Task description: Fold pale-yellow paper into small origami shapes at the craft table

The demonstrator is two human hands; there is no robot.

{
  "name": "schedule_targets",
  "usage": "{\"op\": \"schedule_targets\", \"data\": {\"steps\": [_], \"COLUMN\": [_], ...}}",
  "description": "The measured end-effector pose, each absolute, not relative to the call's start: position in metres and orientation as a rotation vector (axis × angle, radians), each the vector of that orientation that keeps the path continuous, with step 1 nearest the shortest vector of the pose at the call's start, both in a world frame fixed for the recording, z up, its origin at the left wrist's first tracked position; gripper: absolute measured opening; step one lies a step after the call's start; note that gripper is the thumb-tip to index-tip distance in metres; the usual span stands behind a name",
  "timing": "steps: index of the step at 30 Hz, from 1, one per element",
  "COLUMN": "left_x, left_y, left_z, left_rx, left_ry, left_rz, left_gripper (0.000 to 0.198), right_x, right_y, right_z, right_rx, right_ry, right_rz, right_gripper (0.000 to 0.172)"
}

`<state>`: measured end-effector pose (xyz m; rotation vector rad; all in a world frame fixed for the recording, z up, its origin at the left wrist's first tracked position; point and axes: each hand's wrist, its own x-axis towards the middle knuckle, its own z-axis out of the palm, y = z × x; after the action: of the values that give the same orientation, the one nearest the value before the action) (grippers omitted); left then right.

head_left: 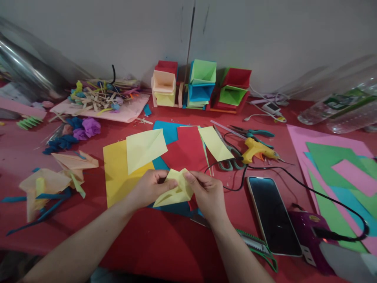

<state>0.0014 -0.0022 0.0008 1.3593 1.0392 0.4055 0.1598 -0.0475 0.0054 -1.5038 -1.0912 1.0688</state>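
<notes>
Forearms [97, 232] stretched over the worktop [132, 239], I pinch the creased yellow paper [173, 195] from either side with my left hand [151, 186] and right hand [209, 194], over the near end of the red sheet [187, 151], likely so its folds hold steady.

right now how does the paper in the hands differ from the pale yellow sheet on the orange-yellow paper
The held paper is creased and bent; the lying sheet is spread nearly flat. The left hand and right hand grip the held paper; neither holds the lying sheet. Both are pale yellow.
</notes>
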Motion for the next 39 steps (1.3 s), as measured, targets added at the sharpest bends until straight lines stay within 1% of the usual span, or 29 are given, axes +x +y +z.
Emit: {"op": "schedule_targets", "data": {"steps": [6,10,14,18,24,31,34,39], "left_x": [-0.002,-0.003,-0.001,-0.002,-0.006,-0.011,-0.014,-0.020], "left_y": [0.000,0.001,-0.002,-0.003,-0.001,0.004,0.009,0.015], "left_z": [0.003,0.004,0.005,0.006,0.007,0.005,0.003,0.001], "left_rx": [1.322,1.278,1.360,1.409,1.371,1.435,1.461,1.524], "left_ry": [1.087,1.114,1.101,1.087,1.079,1.098,1.099,1.110], "left_rz": [0.430,0.507,0.528,0.505,0.431,0.357,0.320,0.362], "left_gripper": [0.031,0.029,0.027,0.027,0.028,0.031,0.032,0.030], "right_x": [0.162,0.165,0.163,0.165,0.178,0.185,0.184,0.187], "right_y": [-0.045,-0.046,-0.048,-0.049,-0.047,-0.046,-0.045,-0.044], "right_z": [0.004,-0.001,0.000,0.005,0.009,0.010,0.010,0.009], "right_rx": [-1.405,-1.324,-1.311,-1.325,-1.434,-1.428,-1.450,-1.447], "right_ry": [-0.952,-0.957,-0.932,-0.920,-1.009,-1.104,-1.079,-0.988], "right_rz": [1.190,1.331,1.400,1.453,1.373,1.391,1.372,1.340], "right_gripper": [0.023,0.035,0.022,0.021,0.020,0.018,0.018,0.015]}}
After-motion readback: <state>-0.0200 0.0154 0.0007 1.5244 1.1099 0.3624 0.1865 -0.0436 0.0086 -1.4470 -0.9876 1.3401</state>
